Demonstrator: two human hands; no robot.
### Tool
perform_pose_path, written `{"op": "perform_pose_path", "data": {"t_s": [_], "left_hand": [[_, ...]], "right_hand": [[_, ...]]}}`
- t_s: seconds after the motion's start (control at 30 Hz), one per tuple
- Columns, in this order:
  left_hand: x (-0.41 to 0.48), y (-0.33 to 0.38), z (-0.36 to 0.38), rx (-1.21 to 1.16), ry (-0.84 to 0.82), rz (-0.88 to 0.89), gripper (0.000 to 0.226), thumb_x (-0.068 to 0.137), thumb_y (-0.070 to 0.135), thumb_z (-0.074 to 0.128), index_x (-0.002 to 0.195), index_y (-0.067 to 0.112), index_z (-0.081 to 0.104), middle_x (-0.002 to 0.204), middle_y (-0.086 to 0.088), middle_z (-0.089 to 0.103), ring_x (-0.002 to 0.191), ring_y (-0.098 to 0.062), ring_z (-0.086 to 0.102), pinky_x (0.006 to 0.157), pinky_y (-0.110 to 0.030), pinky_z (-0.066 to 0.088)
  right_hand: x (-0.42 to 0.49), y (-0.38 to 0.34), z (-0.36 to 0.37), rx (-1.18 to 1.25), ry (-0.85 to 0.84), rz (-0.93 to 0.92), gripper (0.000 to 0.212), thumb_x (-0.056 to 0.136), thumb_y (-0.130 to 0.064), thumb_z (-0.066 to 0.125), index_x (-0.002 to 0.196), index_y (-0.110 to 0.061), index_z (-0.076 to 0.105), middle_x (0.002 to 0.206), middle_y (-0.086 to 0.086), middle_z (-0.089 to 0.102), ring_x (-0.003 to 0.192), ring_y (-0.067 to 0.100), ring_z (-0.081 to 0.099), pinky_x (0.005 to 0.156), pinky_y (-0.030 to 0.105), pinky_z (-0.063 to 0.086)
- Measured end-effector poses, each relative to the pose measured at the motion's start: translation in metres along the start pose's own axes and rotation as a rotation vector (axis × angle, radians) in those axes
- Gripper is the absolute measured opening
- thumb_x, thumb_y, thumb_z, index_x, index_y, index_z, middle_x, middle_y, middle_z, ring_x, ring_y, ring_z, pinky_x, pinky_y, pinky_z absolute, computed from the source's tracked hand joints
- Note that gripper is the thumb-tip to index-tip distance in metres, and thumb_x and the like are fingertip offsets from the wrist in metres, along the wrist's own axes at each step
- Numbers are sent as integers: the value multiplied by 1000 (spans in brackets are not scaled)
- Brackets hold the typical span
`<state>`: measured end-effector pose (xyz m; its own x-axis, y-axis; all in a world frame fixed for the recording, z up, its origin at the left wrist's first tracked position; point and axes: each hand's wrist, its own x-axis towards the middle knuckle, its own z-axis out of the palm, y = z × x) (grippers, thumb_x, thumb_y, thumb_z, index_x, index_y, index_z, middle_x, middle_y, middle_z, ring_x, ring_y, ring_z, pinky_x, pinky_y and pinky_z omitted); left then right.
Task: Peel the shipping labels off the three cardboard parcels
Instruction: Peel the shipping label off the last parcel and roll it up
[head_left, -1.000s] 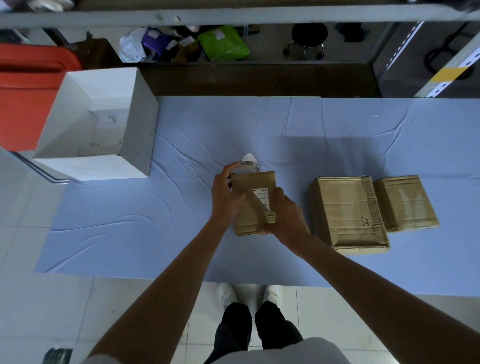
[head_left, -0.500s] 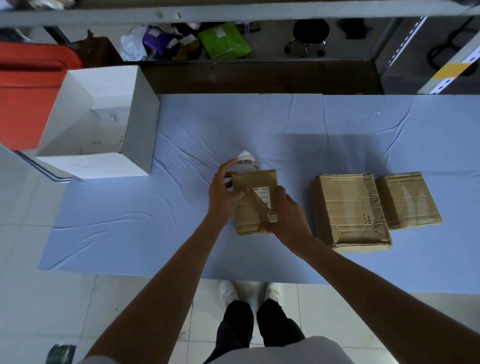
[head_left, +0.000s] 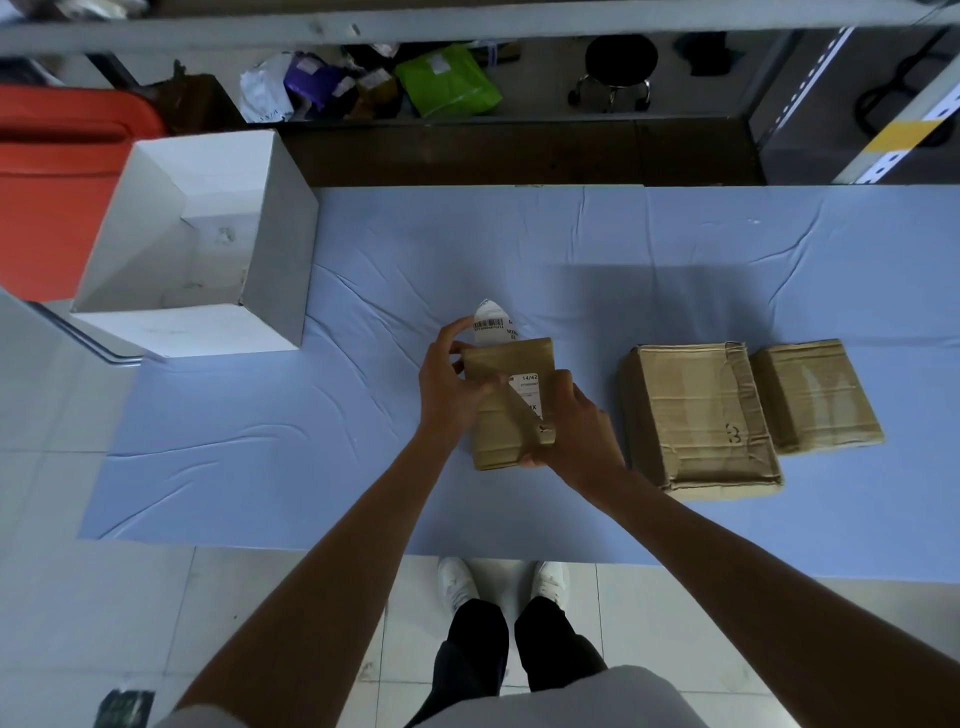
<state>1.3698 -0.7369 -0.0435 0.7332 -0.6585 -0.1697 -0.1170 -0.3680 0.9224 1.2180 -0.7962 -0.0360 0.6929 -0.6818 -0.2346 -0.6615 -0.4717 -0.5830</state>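
Note:
A small brown cardboard parcel (head_left: 498, 410) sits tilted up above the blue cloth at the table's middle. My right hand (head_left: 571, 421) grips its right side and lower corner. My left hand (head_left: 449, 384) holds its left edge, fingers curled onto the top face. A white shipping label (head_left: 491, 325) with a barcode sticks up loose past the parcel's far edge, while another white part of the label (head_left: 527, 387) still lies on the top face. To the right lie a larger parcel (head_left: 696, 415) and a smaller parcel (head_left: 815, 395), both with no label showing on top.
An open white box (head_left: 280, 249) stands at the table's far left corner, with a red bin (head_left: 57, 187) behind it. The blue cloth (head_left: 260, 441) covers the table. Bags and a stool sit on the floor beyond the far edge.
The parcel and both hands have stayed almost in place. The loose end of the label still stands up behind the parcel, and my left fingers have shifted slightly on the top face.

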Motion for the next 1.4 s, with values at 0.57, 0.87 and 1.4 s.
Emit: {"op": "perform_pose_path", "data": {"t_s": [0.57, 0.87, 1.4], "left_hand": [[-2, 1, -2, -26, 0, -29, 82, 63, 6, 83, 132, 28, 46, 104, -1, 63, 91, -17, 65, 69, -18, 55], [-1, 6, -2, -3, -19, -35, 86, 60, 11, 86, 133, 31, 45, 108, -2, 62, 94, -17, 62, 73, -23, 54], [-5, 4, -5, -49, -7, -17, 90, 66, 8, 84, 140, 31, 39, 109, 2, 61, 93, -12, 63, 68, -10, 54]], "right_hand": [[-1, 3, 3, 29, 21, 20, 86, 60, -31, 91, 123, -13, 36, 119, 5, 61, 105, 28, 64, 85, 44, 58], [2, 1, -1, -4, -11, 37, 86, 56, -29, 92, 116, -12, 33, 117, 7, 61, 102, 31, 64, 83, 46, 57], [-1, -1, -2, 23, -8, 50, 90, 54, -33, 93, 120, -11, 36, 118, 7, 61, 104, 29, 64, 88, 44, 55]]}}
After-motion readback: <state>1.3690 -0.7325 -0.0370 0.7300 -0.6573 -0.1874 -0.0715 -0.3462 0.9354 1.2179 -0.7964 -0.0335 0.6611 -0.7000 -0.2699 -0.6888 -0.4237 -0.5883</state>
